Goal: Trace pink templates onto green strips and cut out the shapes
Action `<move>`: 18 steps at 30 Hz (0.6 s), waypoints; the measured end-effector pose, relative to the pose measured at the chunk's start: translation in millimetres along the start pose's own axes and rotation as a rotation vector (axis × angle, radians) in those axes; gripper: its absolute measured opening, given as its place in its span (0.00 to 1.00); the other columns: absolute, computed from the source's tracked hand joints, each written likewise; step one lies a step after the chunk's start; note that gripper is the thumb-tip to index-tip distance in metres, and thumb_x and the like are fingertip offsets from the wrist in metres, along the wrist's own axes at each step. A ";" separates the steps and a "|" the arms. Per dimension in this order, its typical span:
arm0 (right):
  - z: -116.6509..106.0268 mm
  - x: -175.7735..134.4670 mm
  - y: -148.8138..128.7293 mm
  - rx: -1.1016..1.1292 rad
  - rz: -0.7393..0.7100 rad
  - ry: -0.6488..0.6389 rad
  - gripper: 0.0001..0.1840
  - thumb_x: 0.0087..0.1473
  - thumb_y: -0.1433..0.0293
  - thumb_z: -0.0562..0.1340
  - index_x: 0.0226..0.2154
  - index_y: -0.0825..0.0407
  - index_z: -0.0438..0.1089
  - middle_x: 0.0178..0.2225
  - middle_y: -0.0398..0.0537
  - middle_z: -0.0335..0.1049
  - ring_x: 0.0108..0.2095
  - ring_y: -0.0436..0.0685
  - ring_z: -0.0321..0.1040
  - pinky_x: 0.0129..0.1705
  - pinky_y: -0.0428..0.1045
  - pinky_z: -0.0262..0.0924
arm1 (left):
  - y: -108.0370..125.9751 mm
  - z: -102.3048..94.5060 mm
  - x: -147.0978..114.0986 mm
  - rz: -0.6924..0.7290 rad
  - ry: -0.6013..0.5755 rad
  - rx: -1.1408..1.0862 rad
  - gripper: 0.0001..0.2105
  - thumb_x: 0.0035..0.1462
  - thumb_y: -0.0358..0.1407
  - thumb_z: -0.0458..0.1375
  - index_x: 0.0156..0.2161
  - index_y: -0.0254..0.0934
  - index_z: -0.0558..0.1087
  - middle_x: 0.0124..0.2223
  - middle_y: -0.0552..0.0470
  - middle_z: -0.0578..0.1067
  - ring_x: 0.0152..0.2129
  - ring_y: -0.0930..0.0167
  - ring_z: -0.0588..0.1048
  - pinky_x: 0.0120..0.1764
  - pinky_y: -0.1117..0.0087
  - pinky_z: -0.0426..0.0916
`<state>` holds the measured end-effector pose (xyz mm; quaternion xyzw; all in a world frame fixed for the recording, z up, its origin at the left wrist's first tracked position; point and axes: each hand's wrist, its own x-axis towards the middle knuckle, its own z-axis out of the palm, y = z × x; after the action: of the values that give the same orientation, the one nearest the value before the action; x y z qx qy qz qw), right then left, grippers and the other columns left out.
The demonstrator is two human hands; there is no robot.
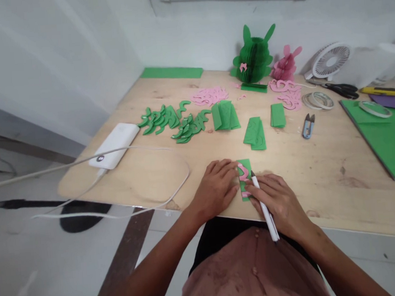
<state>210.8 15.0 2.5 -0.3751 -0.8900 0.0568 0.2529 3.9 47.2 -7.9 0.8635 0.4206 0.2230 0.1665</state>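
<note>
A green paper rectangle (pixel 244 187) lies on the table near its front edge, with pink curved paper cut-outs (pixel 243 172) on top. My left hand (pixel 217 185) rests flat on the wood, its fingertips at the left side of the green paper. In my right hand (pixel 278 201) is a white pen (pixel 266 211), held slanting with its dark tip up by the paper's right edge. The right fingertips press on the lower part of the paper and a pink piece there. What the right fingers cover cannot be made out.
Green curved cut-outs (pixel 161 119), pink cut-outs (pixel 210 96) and folded green papers (pixel 225 115) lie beyond my hands. Blue snips (pixel 308 128), tape rolls (pixel 318 100), black scissors (pixel 341 90) and a yellow cutter (pixel 381 91) are rightward. A cabled power bank (pixel 115 145) sits left.
</note>
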 end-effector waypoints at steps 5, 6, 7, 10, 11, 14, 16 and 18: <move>0.3 -0.2 0.1 -0.008 0.014 -0.006 0.17 0.58 0.76 0.57 0.49 0.49 0.69 0.45 0.51 0.75 0.51 0.60 0.68 0.52 0.59 0.58 | -0.3 0.4 0.3 0.006 0.007 -0.002 0.11 0.57 0.34 0.52 0.45 0.38 0.70 0.57 0.47 0.69 0.57 0.62 0.62 0.58 0.54 0.54; 0.1 -0.2 -0.1 -0.008 0.017 -0.014 0.17 0.58 0.76 0.57 0.49 0.49 0.69 0.46 0.51 0.75 0.51 0.60 0.67 0.52 0.59 0.58 | -0.4 0.5 0.2 0.007 0.010 -0.005 0.11 0.58 0.35 0.52 0.45 0.38 0.70 0.57 0.46 0.70 0.57 0.62 0.62 0.58 0.55 0.54; -0.1 -0.2 -0.2 -0.009 0.019 -0.020 0.17 0.58 0.76 0.57 0.49 0.49 0.69 0.46 0.51 0.75 0.51 0.60 0.67 0.52 0.59 0.58 | -0.5 0.6 0.2 0.009 0.013 -0.008 0.12 0.58 0.35 0.52 0.46 0.38 0.70 0.57 0.46 0.70 0.57 0.62 0.62 0.59 0.55 0.54; -0.9 0.0 -0.5 -0.014 0.017 -0.025 0.16 0.59 0.76 0.57 0.49 0.50 0.69 0.47 0.52 0.75 0.51 0.60 0.67 0.52 0.59 0.58 | -0.7 0.7 0.1 0.009 0.018 -0.013 0.14 0.58 0.37 0.53 0.48 0.36 0.69 0.57 0.45 0.69 0.58 0.63 0.61 0.59 0.56 0.53; -1.1 0.1 -0.6 -0.016 0.018 -0.025 0.15 0.59 0.75 0.57 0.48 0.50 0.69 0.46 0.52 0.75 0.51 0.60 0.67 0.52 0.59 0.58 | -0.7 0.7 0.1 0.010 0.017 -0.013 0.14 0.58 0.38 0.53 0.48 0.36 0.68 0.57 0.45 0.69 0.58 0.63 0.61 0.59 0.56 0.53; -1.3 0.2 -0.7 -0.014 0.025 -0.034 0.14 0.59 0.75 0.58 0.47 0.51 0.70 0.46 0.52 0.75 0.51 0.61 0.67 0.52 0.59 0.58 | -0.5 0.2 0.3 0.008 0.010 -0.013 0.15 0.57 0.40 0.54 0.48 0.37 0.68 0.58 0.46 0.69 0.58 0.62 0.61 0.59 0.56 0.52; -1.2 0.1 -0.6 -0.018 0.024 -0.036 0.14 0.59 0.75 0.57 0.47 0.50 0.70 0.46 0.52 0.75 0.52 0.60 0.66 0.52 0.59 0.58 | -0.3 -0.3 0.5 0.004 0.005 -0.014 0.16 0.56 0.40 0.56 0.49 0.38 0.68 0.58 0.45 0.69 0.58 0.61 0.61 0.59 0.55 0.52; -0.9 0.0 -0.6 -0.027 0.022 -0.035 0.14 0.59 0.74 0.57 0.47 0.50 0.70 0.47 0.52 0.75 0.52 0.60 0.66 0.52 0.58 0.57 | -0.3 -0.5 0.6 0.001 0.000 -0.015 0.16 0.56 0.40 0.56 0.48 0.38 0.68 0.58 0.45 0.69 0.58 0.61 0.61 0.59 0.55 0.52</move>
<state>210.8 14.4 3.4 -0.3872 -0.8908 0.0543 0.2316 3.8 47.9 -7.4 0.8624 0.4184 0.2265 0.1729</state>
